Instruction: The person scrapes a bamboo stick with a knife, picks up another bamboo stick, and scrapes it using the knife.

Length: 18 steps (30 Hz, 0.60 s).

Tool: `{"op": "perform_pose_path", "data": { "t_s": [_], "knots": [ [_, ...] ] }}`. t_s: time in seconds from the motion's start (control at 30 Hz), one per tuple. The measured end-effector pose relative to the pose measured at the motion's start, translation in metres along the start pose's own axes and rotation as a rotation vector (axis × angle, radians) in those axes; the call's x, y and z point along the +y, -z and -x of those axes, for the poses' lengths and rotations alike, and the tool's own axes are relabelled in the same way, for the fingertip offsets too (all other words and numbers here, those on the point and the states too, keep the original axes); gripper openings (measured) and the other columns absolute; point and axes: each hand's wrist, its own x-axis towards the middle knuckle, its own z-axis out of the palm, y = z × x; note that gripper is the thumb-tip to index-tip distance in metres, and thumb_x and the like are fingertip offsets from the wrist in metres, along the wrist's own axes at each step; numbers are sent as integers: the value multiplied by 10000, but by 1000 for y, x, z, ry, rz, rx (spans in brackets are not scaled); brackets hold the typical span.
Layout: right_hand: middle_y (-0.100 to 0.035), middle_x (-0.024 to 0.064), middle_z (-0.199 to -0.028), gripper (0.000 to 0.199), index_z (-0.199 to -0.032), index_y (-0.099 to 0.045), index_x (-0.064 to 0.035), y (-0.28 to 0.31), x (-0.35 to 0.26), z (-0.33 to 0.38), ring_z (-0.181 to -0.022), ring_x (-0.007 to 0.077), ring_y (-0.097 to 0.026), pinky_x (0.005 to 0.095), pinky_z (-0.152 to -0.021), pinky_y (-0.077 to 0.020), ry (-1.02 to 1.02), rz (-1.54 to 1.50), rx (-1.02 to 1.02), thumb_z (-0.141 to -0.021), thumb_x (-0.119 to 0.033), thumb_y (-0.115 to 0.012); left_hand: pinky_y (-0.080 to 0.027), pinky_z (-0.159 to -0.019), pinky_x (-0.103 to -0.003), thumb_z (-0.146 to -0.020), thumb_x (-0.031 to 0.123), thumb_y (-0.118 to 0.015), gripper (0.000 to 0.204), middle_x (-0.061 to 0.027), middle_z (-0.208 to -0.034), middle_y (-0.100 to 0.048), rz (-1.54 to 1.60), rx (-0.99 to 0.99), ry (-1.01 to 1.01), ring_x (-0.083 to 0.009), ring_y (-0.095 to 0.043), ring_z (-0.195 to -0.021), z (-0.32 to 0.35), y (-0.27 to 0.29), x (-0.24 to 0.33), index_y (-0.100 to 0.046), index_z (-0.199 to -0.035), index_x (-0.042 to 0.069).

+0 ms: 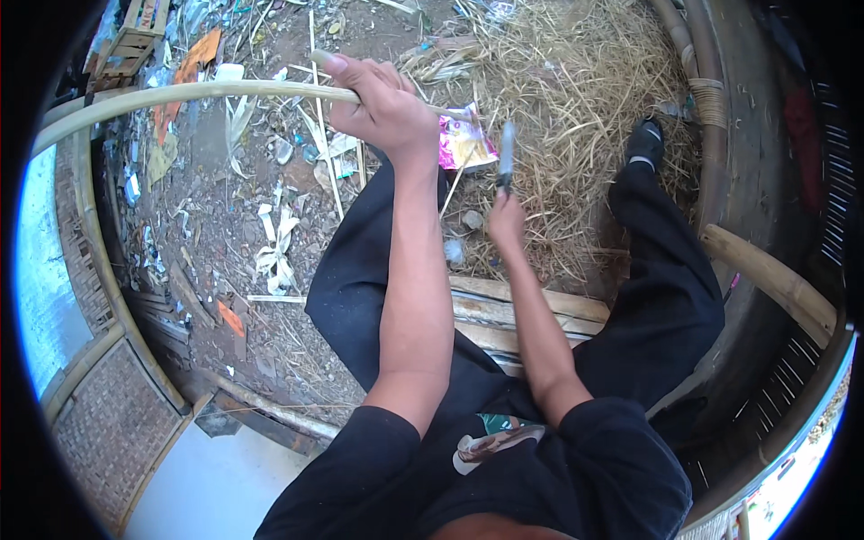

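My left hand point(391, 108) is closed around a long pale strip of bamboo point(207, 90), thumb pointing out along it. The strip curves away to the left edge of the view, and its thin other end comes out right of the fist, above a pink and yellow packet point(468, 148) on the ground. In my right hand point(507, 222) is a knife point(507, 153), gripped by its dark handle with the blade pointing away from me. The blade is apart from the strip, a little to the right of its thin end.
Between my legs lie wooden slats point(531, 310). Dry straw point(567, 117) covers the ground ahead and to the right; husks point(277, 238), thin sticks and litter are scattered at the left. A wooden crate point(133, 36) stands far left. Bamboo poles point(765, 279) and a woven panel point(117, 423) border the space.
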Motion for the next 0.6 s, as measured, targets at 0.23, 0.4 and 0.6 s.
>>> {"op": "perform_pose_path", "data": {
  "t_s": [0.23, 0.4, 0.6],
  "knots": [
    [-619, 308, -823, 385, -1019, -542, 43, -8, -29, 18, -804, 497, -602, 577, -726, -426, 72, -71, -45, -998, -325, -432, -190, -352, -216, -1052, 336, -409, 472, 48, -491, -279, 40, 5, -42, -23, -256, -380, 1, 0, -5, -325, -642, 117],
    [-557, 181, -609, 295, -1020, -509, 27, 79, -145, -31, -561, 360, -587, 466, -546, -411, 436, -263, 172, -1013, -258, -435, -191, -349, -210, -1053, 340, -401, 471, 50, -509, -279, 39, -5, -16, -15, -258, -390, 5, 3, -15, -312, -647, 119],
    [-536, 42, -629, 273, -954, -452, -5, 156, -274, -35, -541, 123, -521, 295, -498, -402, 1056, -560, 477, -1003, -268, -507, -166, -362, -220, -1058, 332, -388, 493, 47, -476, -280, 23, -29, -58, -16, -240, -393, -5, 9, -7, -305, -618, 126]
  ]
}}
